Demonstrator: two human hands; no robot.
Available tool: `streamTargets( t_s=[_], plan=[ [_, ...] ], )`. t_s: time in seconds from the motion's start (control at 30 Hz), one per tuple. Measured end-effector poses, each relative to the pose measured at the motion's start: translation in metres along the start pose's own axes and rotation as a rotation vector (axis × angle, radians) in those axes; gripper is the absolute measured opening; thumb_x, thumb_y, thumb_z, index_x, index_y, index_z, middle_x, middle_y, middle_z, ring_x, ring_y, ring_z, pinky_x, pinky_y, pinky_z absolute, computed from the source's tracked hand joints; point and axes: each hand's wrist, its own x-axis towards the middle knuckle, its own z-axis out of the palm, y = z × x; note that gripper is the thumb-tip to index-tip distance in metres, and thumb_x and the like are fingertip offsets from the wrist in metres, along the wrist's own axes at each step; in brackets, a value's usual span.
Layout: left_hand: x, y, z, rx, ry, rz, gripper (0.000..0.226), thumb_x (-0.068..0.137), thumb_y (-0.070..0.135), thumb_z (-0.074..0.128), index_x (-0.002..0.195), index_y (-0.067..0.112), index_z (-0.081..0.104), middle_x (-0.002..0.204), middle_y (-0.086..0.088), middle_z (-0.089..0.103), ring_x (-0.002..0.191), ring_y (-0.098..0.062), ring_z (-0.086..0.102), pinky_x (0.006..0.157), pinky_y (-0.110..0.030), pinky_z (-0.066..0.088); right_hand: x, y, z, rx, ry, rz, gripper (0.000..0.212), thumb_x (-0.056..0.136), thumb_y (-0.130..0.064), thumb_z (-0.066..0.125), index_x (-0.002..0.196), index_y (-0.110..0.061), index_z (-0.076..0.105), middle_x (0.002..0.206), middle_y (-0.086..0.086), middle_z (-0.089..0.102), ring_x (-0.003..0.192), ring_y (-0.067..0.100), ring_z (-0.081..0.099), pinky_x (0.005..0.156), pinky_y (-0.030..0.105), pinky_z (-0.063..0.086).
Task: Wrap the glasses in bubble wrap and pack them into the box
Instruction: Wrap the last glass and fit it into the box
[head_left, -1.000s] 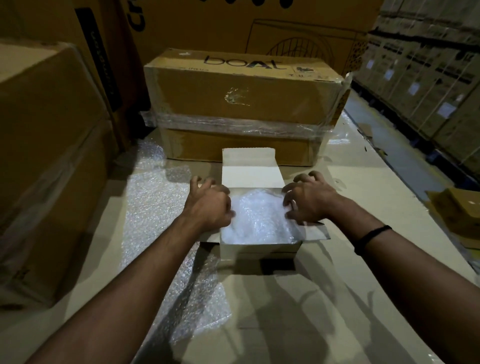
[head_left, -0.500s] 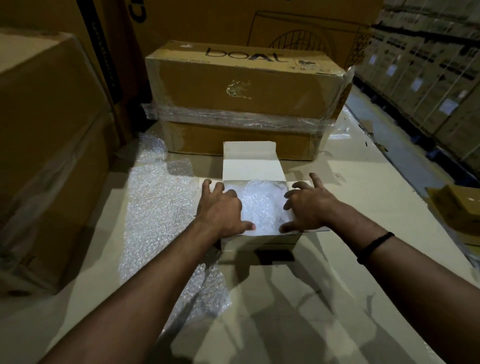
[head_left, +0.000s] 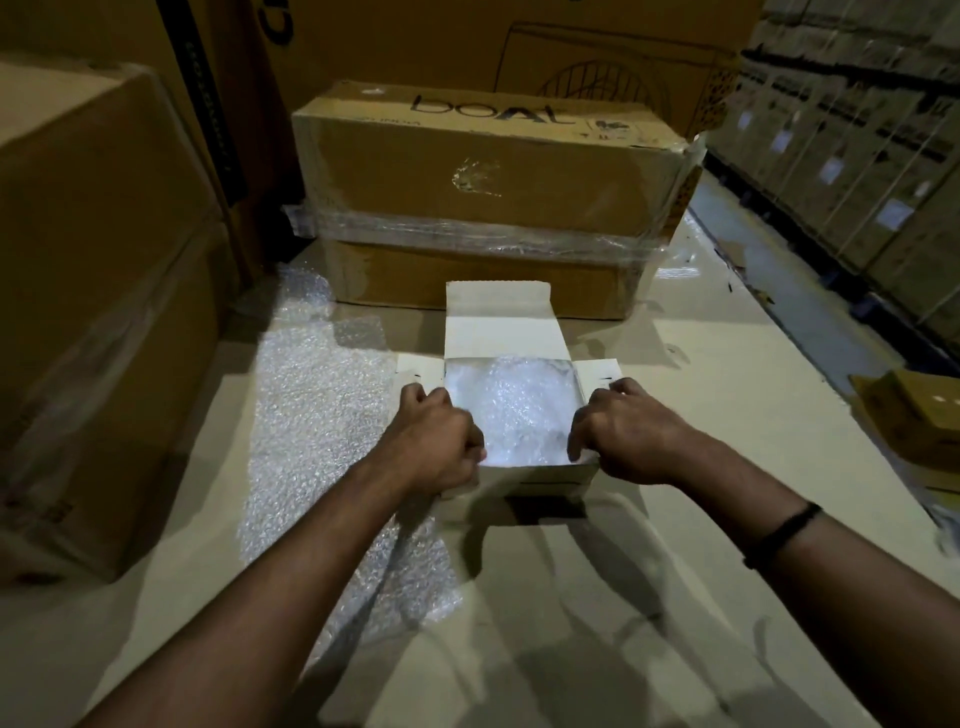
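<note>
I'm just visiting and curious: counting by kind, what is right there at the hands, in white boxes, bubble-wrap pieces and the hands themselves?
white box: 1
bubble-wrapped bundle inside it: 1
loose bubble-wrap sheet: 1
hands: 2, left hand and right hand
Total: 5

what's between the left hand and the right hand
In the head view, a clear bubble-wrap bundle fills the open small white cardboard box between the left hand and right hand.
</note>
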Motion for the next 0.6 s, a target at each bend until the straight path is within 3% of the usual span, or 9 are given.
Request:
streamTargets(
  t_s=[0.1,0.17,0.23,0.3,0.4,0.5,0.6],
  plan=[
    [0.0,0.003,0.001,0.013,-0.192,0.047,0.039,0.092,0.036,0.035,0.061,0.02,0.051,0.066,0.005,0.053,0.095,-0.018,0.043,0.094,-0.043,0.023,0.007,-0.011,0.0,-0.057,-0.137,-0.018,0.04,0.092,-0.014,0.045,0.118,-0.037,0.064,0.113,-0.009,0.066,0.112,0.02,0.044,0.096,0.04,0.033],
    [0.003,0.005,-0.003,0.0,-0.287,0.037,0.037,0.086,0.037,0.028,0.056,0.02,0.043,0.063,0.006,0.047,0.093,-0.019,0.042,0.095,-0.044,0.024,0.014,-0.012,-0.003,-0.083,-0.178,-0.019,0.04,0.093,-0.013,0.046,0.118,-0.037,0.065,0.112,-0.008,0.066,0.112,0.021,0.043,0.096,0.04,0.033],
    [0.004,0.003,-0.006,-0.054,-0.315,0.034,0.034,0.08,0.037,0.028,0.065,0.022,0.055,0.071,0.005,0.056,0.095,-0.018,0.043,0.096,-0.044,0.022,0.013,-0.012,-0.009,-0.048,-0.179,-0.023,0.045,0.092,-0.009,0.047,0.122,-0.038,0.063,0.115,-0.008,0.065,0.111,0.02,0.043,0.095,0.038,0.031],
    [0.005,-0.001,-0.006,-0.129,-0.215,0.055,0.04,0.077,0.033,0.033,0.093,0.033,0.07,0.087,0.005,0.066,0.101,-0.017,0.044,0.095,-0.041,0.021,0.011,-0.015,-0.014,0.005,-0.143,-0.043,0.055,0.091,-0.003,0.046,0.129,-0.041,0.058,0.117,-0.007,0.063,0.109,0.018,0.044,0.091,0.035,0.03],
    [0.008,0.007,-0.007,-0.092,-0.206,0.095,0.048,0.083,0.02,0.039,0.119,0.038,0.067,0.099,0.002,0.069,0.101,-0.017,0.041,0.091,-0.04,0.022,0.013,-0.022,-0.013,-0.014,-0.153,-0.072,0.056,0.095,-0.006,0.041,0.137,-0.043,0.048,0.123,-0.005,0.059,0.11,0.02,0.044,0.085,0.034,0.028],
    [0.011,0.018,-0.007,-0.054,-0.354,0.062,0.052,0.086,0.02,0.039,0.128,0.04,0.062,0.111,-0.003,0.067,0.101,-0.019,0.039,0.095,-0.043,0.024,0.017,-0.026,-0.008,-0.061,-0.231,-0.074,0.052,0.098,-0.012,0.039,0.141,-0.041,0.044,0.129,-0.001,0.055,0.114,0.024,0.043,0.09,0.037,0.031],
    [0.01,0.012,-0.011,-0.113,-0.409,0.024,0.05,0.084,0.021,0.041,0.126,0.039,0.062,0.128,0.003,0.064,0.119,-0.019,0.044,0.1,-0.042,0.02,0.012,-0.016,-0.008,0.032,-0.18,-0.056,0.059,0.091,-0.003,0.044,0.135,-0.042,0.052,0.126,-0.004,0.058,0.113,0.022,0.044,0.086,0.035,0.028]
  ],
)
